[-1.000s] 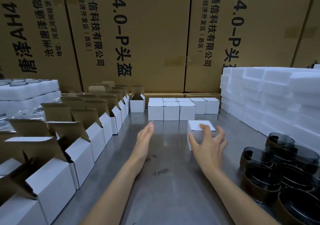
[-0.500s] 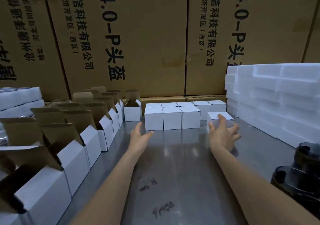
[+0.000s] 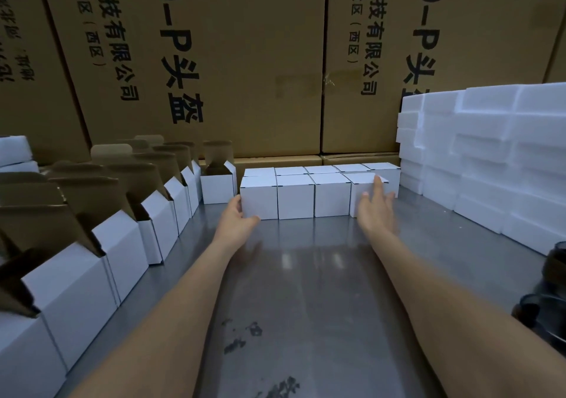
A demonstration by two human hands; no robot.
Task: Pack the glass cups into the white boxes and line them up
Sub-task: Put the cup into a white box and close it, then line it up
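Two rows of closed white boxes [image 3: 295,197] stand at the far end of the steel table [image 3: 309,290]. My right hand [image 3: 377,206] lies with straight fingers against the front and right side of the rightmost front-row box [image 3: 360,188]. My left hand [image 3: 240,217] touches the lower left corner of the leftmost front-row box [image 3: 258,198], fingers relaxed. Dark glass cups [image 3: 551,299] show only partly at the right edge.
A long line of open white boxes [image 3: 122,244] with raised brown flaps runs down the left side. One open box [image 3: 218,180] stands left of the closed rows. White foam blocks [image 3: 490,159] are stacked at right. Large brown cartons [image 3: 245,61] form the back wall.
My right hand moved the closed box forward and left until it joined the right end of the front row. My left hand reached forward to the row's left end. The view moved closer.
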